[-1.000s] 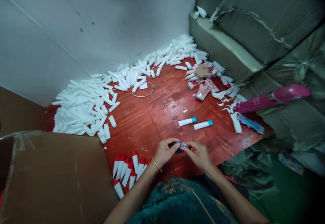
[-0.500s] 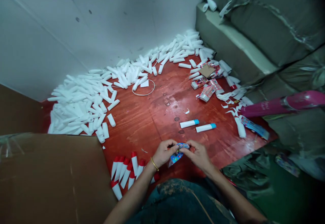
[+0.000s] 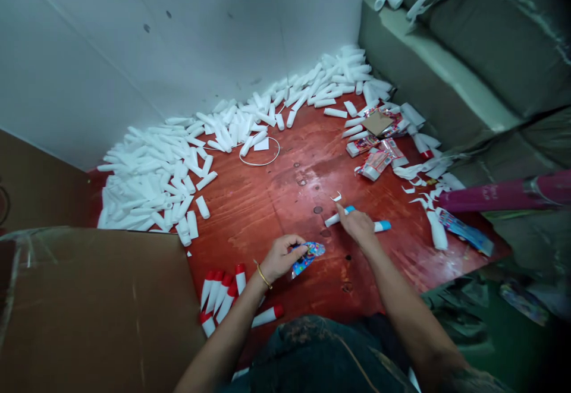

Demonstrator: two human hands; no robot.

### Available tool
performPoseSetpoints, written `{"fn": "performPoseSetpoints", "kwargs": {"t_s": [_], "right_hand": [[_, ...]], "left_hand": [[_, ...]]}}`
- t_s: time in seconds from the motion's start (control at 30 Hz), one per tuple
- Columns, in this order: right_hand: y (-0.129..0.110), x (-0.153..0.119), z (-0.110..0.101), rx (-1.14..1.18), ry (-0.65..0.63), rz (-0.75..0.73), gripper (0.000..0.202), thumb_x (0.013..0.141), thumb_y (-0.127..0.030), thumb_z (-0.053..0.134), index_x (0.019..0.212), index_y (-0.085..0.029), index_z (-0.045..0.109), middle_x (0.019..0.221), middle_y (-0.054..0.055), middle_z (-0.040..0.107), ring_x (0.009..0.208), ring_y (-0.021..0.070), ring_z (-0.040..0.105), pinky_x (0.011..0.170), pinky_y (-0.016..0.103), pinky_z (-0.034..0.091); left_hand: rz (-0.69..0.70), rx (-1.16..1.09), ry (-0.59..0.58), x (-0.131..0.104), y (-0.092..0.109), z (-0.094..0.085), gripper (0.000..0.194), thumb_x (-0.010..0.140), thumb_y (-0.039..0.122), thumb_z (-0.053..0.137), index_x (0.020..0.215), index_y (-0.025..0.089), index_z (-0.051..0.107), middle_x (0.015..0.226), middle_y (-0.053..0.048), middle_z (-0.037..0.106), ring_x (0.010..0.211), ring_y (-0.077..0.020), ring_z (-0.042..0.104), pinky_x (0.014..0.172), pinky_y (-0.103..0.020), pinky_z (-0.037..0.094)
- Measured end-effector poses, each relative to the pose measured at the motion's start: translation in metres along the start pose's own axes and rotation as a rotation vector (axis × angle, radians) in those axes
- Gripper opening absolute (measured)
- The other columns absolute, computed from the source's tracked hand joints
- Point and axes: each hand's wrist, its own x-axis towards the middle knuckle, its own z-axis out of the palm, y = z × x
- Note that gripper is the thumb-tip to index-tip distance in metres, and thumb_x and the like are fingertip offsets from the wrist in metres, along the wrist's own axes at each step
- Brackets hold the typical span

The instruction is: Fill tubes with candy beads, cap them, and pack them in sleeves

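Observation:
My left hand [image 3: 283,256] pinches a small blue, brightly printed plastic packet [image 3: 313,252] between thumb and fingers, low over the red board. To the right, my right hand [image 3: 357,225] reaches over a white tube with a blue cap [image 3: 331,220], its index finger stretched out. The hand hides the tube's middle, and I cannot tell whether it touches it. Just right of that hand lies a second blue-capped tube [image 3: 382,226], partly covered. Several white tubes with red caps [image 3: 226,299] lie by my left forearm.
A heap of white tubes [image 3: 147,173] runs along the wall. Printed packs [image 3: 375,163] lie at the right back. A pink pipe-like bar [image 3: 491,197] juts in from the right, near a blue packet [image 3: 466,232]. A cardboard box [image 3: 102,298] stands at the left.
My right hand has let go of the blue packet and moved forward and right over the blue-capped tubes. My left hand still holds the packet. The view has shifted slightly.

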Motion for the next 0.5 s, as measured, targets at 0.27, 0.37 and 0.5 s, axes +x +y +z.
{"fn": "performPoseSetpoints", "kwargs": {"t_s": [0.27, 0.37, 0.5], "right_hand": [[-0.009, -0.010, -0.005, 0.176, 0.054, -0.183, 0.025, 0.076, -0.031, 0.048, 0.076, -0.011, 0.064, 0.074, 0.013, 0.066, 0.076, 0.0264, 0.062, 0.069, 0.034, 0.047], [-0.010, -0.056, -0.008, 0.297, 0.061, -0.391, 0.021, 0.076, -0.034, 0.049, 0.075, -0.016, 0.060, 0.071, 0.005, 0.065, 0.068, 0.0192, 0.061, 0.065, 0.028, 0.048], [-0.009, -0.106, -0.011, 0.495, 0.070, -0.879, 0.014, 0.076, -0.027, 0.055, 0.086, -0.021, 0.061, 0.090, 0.004, 0.066, 0.085, 0.0184, 0.061, 0.079, 0.029, 0.048]], "left_hand": [[-0.080, -0.144, 0.057, -0.001, -0.005, -0.006, 0.050, 0.065, 0.062, 0.058, 0.072, 0.012, 0.057, 0.059, 0.001, 0.053, 0.053, -0.0073, 0.046, 0.055, -0.021, 0.039], [-0.062, -0.112, 0.067, 0.000, -0.010, -0.006, 0.047, 0.069, 0.058, 0.056, 0.072, 0.012, 0.057, 0.060, 0.001, 0.053, 0.054, -0.0073, 0.047, 0.056, -0.020, 0.039], [-0.037, -0.074, 0.085, 0.001, -0.006, -0.003, 0.043, 0.071, 0.054, 0.055, 0.074, 0.011, 0.058, 0.063, 0.000, 0.054, 0.057, -0.0082, 0.047, 0.056, -0.020, 0.039]]}}
